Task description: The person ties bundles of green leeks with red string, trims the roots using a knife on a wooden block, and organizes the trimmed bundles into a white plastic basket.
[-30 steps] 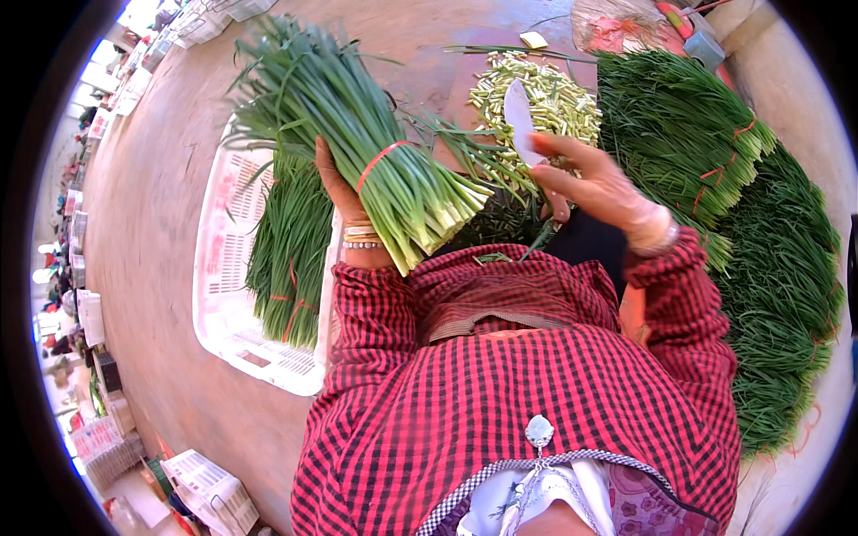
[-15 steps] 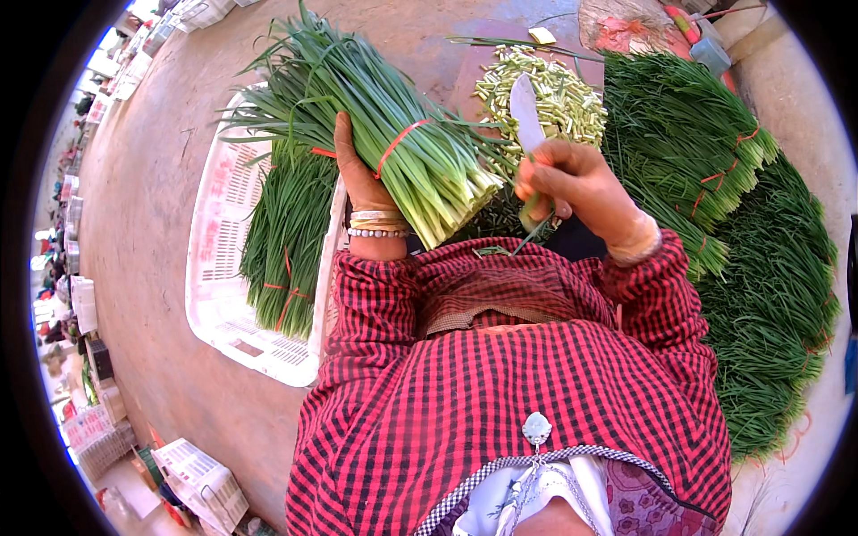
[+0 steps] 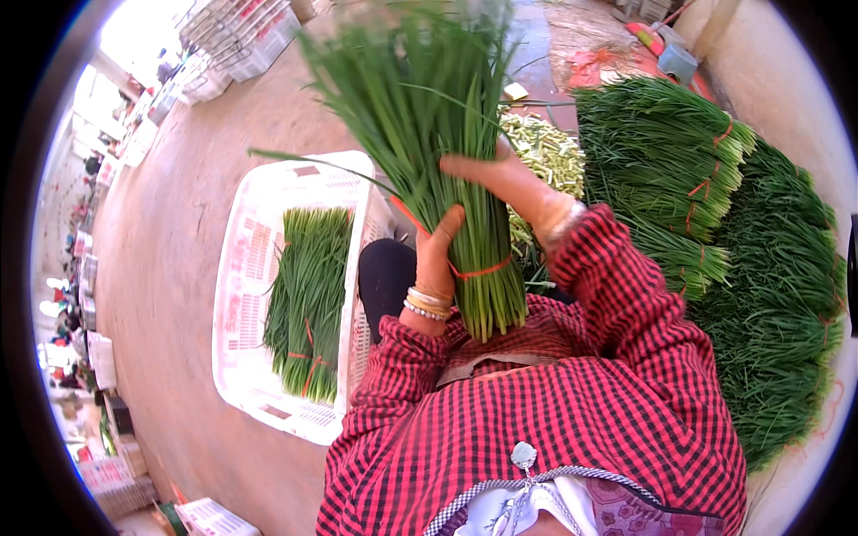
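- Bundle of long green leaves [image 3: 483, 219], one: in front of the chest, near upright, pale stem ends down, leaf tips up and blurred.
- Red band [image 3: 483, 269]: around the bundle's lower part, presumably to keep the stems gathered.
- Left hand [image 3: 438, 250]: grip clamped on the bundle just above the band, thumb in front, fingers hidden; the hold there seems to suit the firmest, narrowest part.
- Red strip [image 3: 407, 214]: beside the left thumb; its fastening cannot be told.
- Right hand [image 3: 502, 177]: against the bundle's right side, one finger across the leaves, apparently steadying their looser upper length; whether its grip closes cannot be told.
- White crate [image 3: 239, 353]: on the floor at the left, within easy reach by the look of it; banded greens [image 3: 313, 286] lie inside.
- Cut stem pieces [image 3: 552, 159]: heaped beyond the right forearm.
- Piled greens [image 3: 760, 330]: at the right, stacked, perhaps to save floor room.
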Available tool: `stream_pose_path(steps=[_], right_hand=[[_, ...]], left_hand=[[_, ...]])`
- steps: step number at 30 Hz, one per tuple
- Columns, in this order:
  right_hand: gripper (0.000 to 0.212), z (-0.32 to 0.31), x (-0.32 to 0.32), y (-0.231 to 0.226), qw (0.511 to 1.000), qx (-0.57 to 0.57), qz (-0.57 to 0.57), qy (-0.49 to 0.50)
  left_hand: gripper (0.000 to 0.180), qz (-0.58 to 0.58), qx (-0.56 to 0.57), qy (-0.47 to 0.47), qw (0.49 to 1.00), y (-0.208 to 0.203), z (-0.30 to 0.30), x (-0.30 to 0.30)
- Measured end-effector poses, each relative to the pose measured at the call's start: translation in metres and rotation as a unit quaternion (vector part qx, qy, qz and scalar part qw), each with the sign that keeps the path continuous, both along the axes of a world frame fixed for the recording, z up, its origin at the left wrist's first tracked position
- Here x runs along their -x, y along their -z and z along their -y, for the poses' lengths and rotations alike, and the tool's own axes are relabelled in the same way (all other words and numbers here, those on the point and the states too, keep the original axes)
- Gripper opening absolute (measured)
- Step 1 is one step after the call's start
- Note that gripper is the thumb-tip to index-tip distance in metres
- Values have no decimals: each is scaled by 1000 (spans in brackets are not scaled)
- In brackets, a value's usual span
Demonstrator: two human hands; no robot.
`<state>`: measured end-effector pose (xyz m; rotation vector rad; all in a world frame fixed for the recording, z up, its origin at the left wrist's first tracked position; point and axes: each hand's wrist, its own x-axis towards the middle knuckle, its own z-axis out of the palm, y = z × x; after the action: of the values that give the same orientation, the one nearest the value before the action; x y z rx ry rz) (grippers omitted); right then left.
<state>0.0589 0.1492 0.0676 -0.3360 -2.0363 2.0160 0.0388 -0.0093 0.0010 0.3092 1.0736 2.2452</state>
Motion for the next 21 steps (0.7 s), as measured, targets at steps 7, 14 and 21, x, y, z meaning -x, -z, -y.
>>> stream_pose_path(steps=[7, 14, 21], right_hand=[[37, -48, -16, -10, 952, 108, -166, 234], [69, -80, -64, 3, 987, 130, 70, 64], [53, 17, -80, 44, 969, 173, 160, -75]], left_hand=[[45, 152, -92, 88, 980, -24, -6, -12], [52, 138, -64, 114, 982, -19, -7, 2], [38, 87, 74, 97, 989, 14, -6, 40]])
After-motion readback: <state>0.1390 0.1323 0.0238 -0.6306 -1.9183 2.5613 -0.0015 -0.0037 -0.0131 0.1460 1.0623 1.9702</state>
